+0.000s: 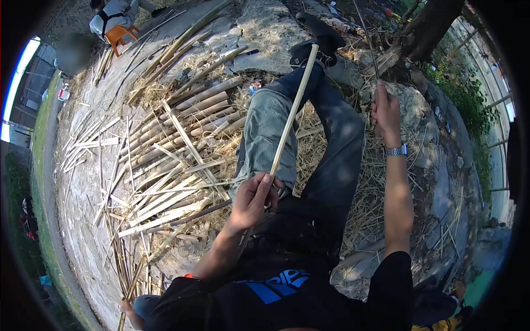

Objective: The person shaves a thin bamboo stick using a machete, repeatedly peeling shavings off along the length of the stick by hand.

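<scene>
My left hand [251,199] is closed around the lower part of a pale split bamboo strip [295,110]. The strip slants up over my covered leg, its far end near my shoe. In my closed right hand [385,113], raised at the right, is a long thin dark tool [366,36]. It looks like a blade seen edge-on, but its kind is unclear, and it stands apart from the strip. A greenish-grey cloth [269,135] lies over one leg of my dark trousers [339,149].
Bamboo poles [193,116] and split strips [171,201] are heaped at the left over straw and shavings. A tree trunk [433,27] rises at the upper right. Someone sits on an orange chair [118,36]; another person's hand [126,306] shows at the lower left.
</scene>
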The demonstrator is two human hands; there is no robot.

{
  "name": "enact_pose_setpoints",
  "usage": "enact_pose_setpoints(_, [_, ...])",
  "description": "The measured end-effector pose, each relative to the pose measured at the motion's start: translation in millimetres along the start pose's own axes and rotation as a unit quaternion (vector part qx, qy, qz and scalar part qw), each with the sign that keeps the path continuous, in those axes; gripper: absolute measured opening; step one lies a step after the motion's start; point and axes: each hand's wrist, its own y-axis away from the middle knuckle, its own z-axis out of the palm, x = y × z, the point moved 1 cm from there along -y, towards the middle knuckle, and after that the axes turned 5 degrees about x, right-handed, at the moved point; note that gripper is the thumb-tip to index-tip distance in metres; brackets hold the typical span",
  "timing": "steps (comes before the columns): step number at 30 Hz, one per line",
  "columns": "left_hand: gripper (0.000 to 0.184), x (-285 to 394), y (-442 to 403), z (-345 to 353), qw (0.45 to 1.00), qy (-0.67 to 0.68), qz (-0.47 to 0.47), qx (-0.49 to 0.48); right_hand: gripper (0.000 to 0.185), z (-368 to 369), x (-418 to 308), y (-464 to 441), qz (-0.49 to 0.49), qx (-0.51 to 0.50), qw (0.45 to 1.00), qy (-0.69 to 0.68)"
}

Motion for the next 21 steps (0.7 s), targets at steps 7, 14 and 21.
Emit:
enact_pose_setpoints(7, [0.041, -7, -19, 1, 0.999, 0.042, -0.034, 0.0, 0.056, 24, -2, 159, -0.143, -0.208, 0.967, -0.038])
enact_pose_setpoints(14, [0.034, -15, -15, 21, 0.996, 0.079, -0.02, 0.049, 0.053, 40, -16, 198, -0.336, -0.266, 0.888, 0.168])
enact_pose_setpoints(21, [0.033, -2, -31, 8, 0.997, 0.013, 0.03, 0.077, 0.052, 60, -28, 175, -0.395, -0.242, 0.867, 0.184])
